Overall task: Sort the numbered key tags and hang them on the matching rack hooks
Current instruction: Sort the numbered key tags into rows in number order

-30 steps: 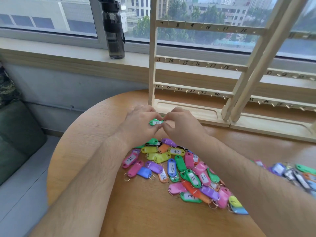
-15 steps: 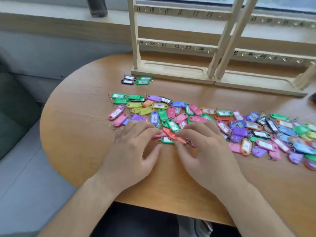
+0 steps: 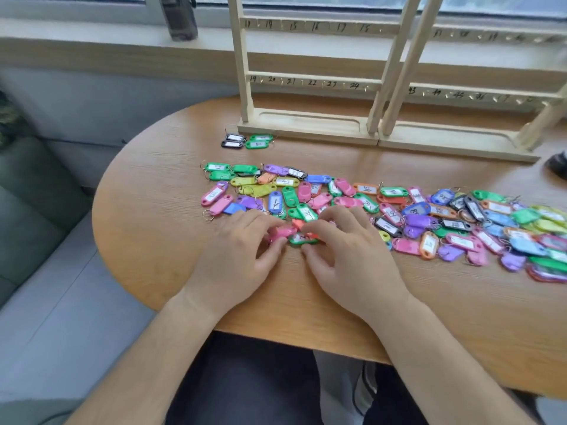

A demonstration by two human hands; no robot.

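Note:
Several coloured numbered key tags (image 3: 399, 210) lie spread across the round wooden table (image 3: 147, 210). My left hand (image 3: 242, 253) sits at the pile's near edge, fingers and thumb pinching a pink tag (image 3: 280, 233). My right hand (image 3: 346, 253) is beside it, fingers bent over a green tag (image 3: 302, 239), thumb under its near edge. An orange tag (image 3: 298, 223) shows between the hands. Two wooden racks (image 3: 310, 84) (image 3: 478, 95) with numbered hooks stand at the back. No tags hang on the visible hooks. Two black and two green tags (image 3: 245, 141) lie apart by the left rack's base.
A dark water bottle (image 3: 181, 16) stands on the window sill behind the table. A dark object (image 3: 557, 164) lies at the table's right edge. A grey sofa (image 3: 36, 210) is to the left. My legs show under the table's near edge.
Both hands left the rack base, where a green tag now lies with the set-aside tags, and came back to the pile's near edge. Their fingers have curled onto the pink and green tags.

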